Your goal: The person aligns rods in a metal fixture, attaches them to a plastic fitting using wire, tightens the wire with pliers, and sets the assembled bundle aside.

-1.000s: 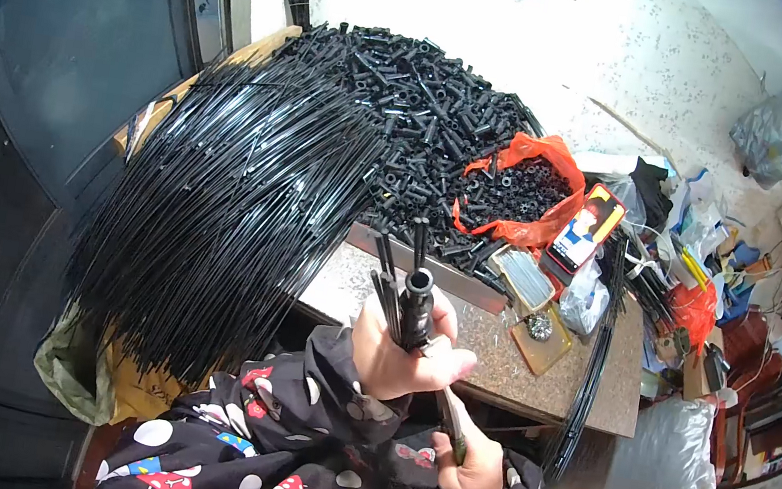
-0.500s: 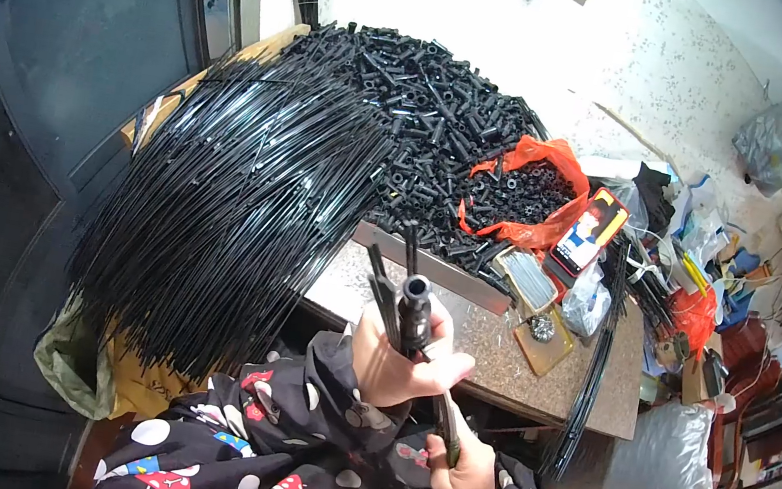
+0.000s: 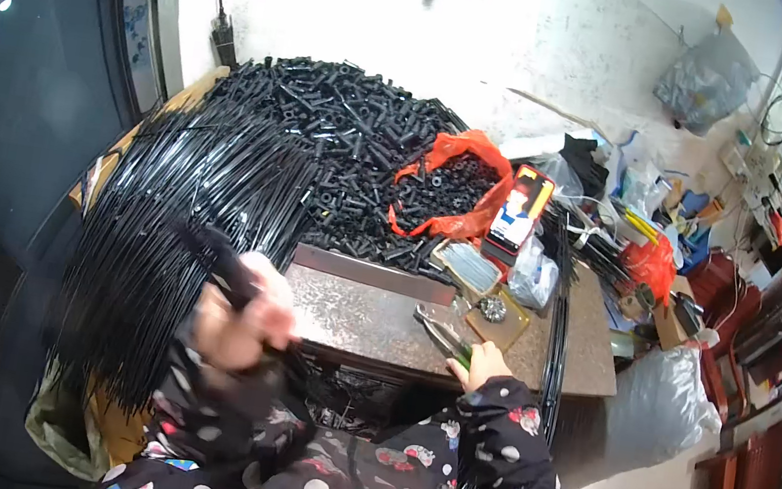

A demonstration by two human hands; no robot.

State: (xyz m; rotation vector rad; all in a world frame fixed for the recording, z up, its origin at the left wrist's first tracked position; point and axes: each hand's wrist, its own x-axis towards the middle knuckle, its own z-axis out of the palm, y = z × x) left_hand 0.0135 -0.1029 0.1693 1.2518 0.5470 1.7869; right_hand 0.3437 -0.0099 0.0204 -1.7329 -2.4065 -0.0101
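My left hand (image 3: 243, 319), smeared by motion, is closed round a dark bundle of black parts (image 3: 229, 276) in front of the black rods. At the table's front edge my right hand (image 3: 484, 363) grips the green handle of pliers (image 3: 443, 335), whose metal jaws point up and left over the tabletop. Long thin black rods (image 3: 183, 213) lie in a large heap on the left. Behind the table's metal strip (image 3: 372, 273) is a pile of short black tubes (image 3: 330, 114). An open red bag (image 3: 459, 226) holds small black pieces.
A phone (image 3: 521, 208) with a lit screen stands right of the red bag. Near it are a tray of thin pieces (image 3: 469, 266), a metal scrubber-like ball (image 3: 493, 308) and a clear bag (image 3: 532, 274). More rods (image 3: 557, 340) hang over the table's right side.
My hands have moved apart. The left has gone left with the bundle, and the right has moved up to the table edge with the pliers. The view has shifted.
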